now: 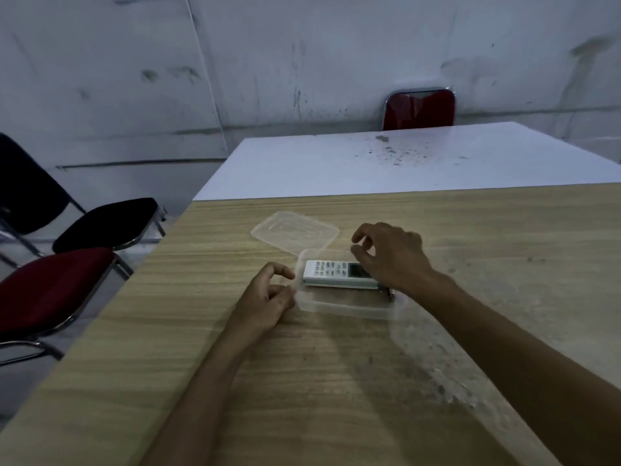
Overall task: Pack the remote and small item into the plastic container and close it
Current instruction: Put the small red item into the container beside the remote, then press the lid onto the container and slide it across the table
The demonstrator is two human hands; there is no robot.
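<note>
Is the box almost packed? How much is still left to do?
The remote already lies inside the clear container, and a small dark item sits by its right end. Right now the left hand steadies the container's left edge while the right hand hovers over the remote. The lid lies off on the wooden table behind, so closing is still left.

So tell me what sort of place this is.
Probably a plain meeting or break room: a wood-grain table butted against a white table, stackable padded chairs beside them, and bare, scuffed white walls.
</note>
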